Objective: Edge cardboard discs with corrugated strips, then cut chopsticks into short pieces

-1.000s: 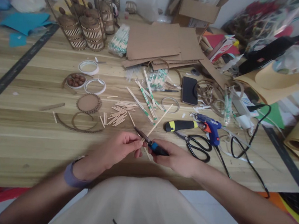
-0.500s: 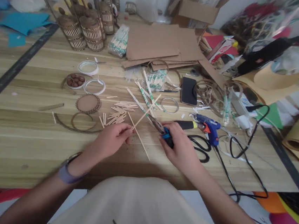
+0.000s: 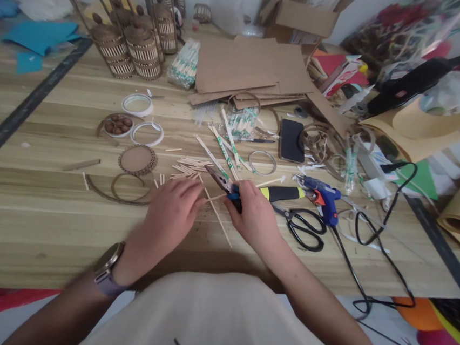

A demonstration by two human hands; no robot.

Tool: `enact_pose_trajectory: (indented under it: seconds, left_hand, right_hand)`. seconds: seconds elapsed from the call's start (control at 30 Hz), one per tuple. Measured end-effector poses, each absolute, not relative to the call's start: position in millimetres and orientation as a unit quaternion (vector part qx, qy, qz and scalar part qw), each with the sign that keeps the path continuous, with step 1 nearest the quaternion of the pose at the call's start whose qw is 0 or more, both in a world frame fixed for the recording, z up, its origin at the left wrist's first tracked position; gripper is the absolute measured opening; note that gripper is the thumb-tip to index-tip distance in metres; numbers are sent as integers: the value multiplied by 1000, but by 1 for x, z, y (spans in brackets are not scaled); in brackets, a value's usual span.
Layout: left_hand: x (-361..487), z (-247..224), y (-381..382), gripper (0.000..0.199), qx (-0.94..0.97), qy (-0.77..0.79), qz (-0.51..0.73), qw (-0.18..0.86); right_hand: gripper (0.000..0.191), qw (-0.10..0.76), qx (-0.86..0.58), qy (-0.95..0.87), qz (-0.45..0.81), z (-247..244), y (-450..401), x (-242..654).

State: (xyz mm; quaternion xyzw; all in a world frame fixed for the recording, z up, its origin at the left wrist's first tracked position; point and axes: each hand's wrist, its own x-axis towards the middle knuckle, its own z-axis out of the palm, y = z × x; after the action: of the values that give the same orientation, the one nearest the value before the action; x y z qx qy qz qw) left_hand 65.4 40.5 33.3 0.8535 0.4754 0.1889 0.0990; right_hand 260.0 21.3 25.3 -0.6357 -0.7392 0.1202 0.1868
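My right hand (image 3: 252, 212) is closed round blue-handled pliers (image 3: 223, 181), whose jaws point up and left over the stick pile. Beside it my left hand (image 3: 175, 208) is partly blurred, its fingers over the near edge of the small cut sticks (image 3: 190, 167); what its fingertips hold is too small to make out. A long thin stick (image 3: 221, 223) slants on the table between the hands. Another stick piece (image 3: 215, 197) crosses it, reaching towards the pliers hand. Paper-wrapped sticks (image 3: 209, 154) lie just beyond.
Black scissors (image 3: 306, 228), a yellow-black handled tool (image 3: 283, 193) and a blue glue gun (image 3: 325, 198) with a cable lie right. A phone (image 3: 292, 140) and cardboard sheets (image 3: 240, 67) are farther back. Left are tape rolls (image 3: 138, 105), a round cardboard disc (image 3: 137, 159) and woven lanterns (image 3: 142, 50).
My right hand and the pliers have moved left, close to my left hand. My left hand has turned over the small sticks. The long stick it pinched no longer points up towards the wrapped sticks.
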Motion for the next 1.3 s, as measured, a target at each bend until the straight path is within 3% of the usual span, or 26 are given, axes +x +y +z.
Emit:
enact_pose_trajectory:
  seconds: [0.17, 0.43, 0.53, 0.6, 0.73, 0.8, 0.97, 1.13, 1.3]
  left_hand:
    - [76, 36, 35, 29, 886, 453, 70, 74]
    - [91, 33, 30, 30, 868, 487, 47, 84]
    - [90, 36, 33, 32, 856, 503, 52, 112]
    - [81, 40, 39, 32, 848, 489, 62, 196]
    - [60, 46, 52, 36, 739, 407, 107, 526]
    - [59, 45, 55, 38, 655, 425, 165, 603]
    - [75, 37, 53, 40, 579, 427, 173, 672]
    - [82, 36, 51, 35, 582, 409, 152, 686]
    - [82, 33, 49, 26, 560, 417, 114, 707]
  right_hand:
    - [18, 185, -652, -726, 117, 26, 18, 258]
    - [23, 119, -692, -706, 95, 23, 17, 247]
    - [18, 132, -686, -708, 101, 26, 21, 249]
    - [12, 160, -660, -717, 160, 32, 23, 259]
    - [17, 201, -555, -728, 349, 51, 23, 282]
    - [17, 211, -526, -726, 389, 58, 22, 287]
    - [9, 191, -538, -748, 338, 60, 20, 279]
    - [34, 193, -523, -755, 344, 56, 24, 271]
    - [38, 209, -512, -745, 373, 56, 24, 268]
